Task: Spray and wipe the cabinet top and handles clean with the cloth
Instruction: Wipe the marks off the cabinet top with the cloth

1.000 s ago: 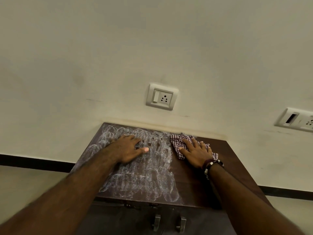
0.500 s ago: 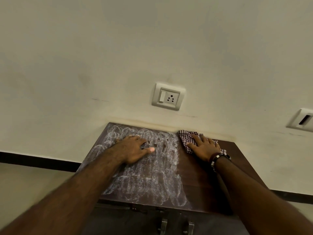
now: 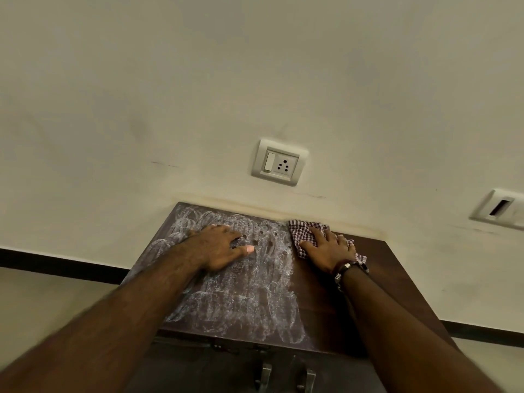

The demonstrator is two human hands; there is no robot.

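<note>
- Cloth [image 3: 302,233], checked red and white, lay flat on the far right part of the cabinet top [image 3: 334,304], close to the wall [image 3: 198,80], and our right hand [image 3: 329,246] pressed down on it with fingers spread and fairly straight.
- Only the cloth's far left corner and a small bit beside our right wrist showed past the hand; the remainder was covered.
- Our left hand [image 3: 219,246] rested palm down on the cabinet top, well apart from the cloth, fingers relaxed and spread, thumb pointing towards the right hand, holding nothing.
- We saw whitish, swirled streaks [image 3: 241,304] over the left and middle of the dark wooden surface, reaching from the back edge to the front edge; our left hand sat within them.
- The right part of the cabinet top looked dark and plain, with the border of the streaks running just left of the cloth.
- We wore a bracelet [image 3: 344,270] on the right wrist.
- Two metal handles [image 3: 286,375] showed on the cabinet front, below the front edge, side by side.
- On the wall above the cabinet we noted a switch and socket plate [image 3: 279,162], and a second plate [image 3: 500,209] at the right edge of the view.
- A dark skirting band [image 3: 56,263] ran along the foot of the wall.
</note>
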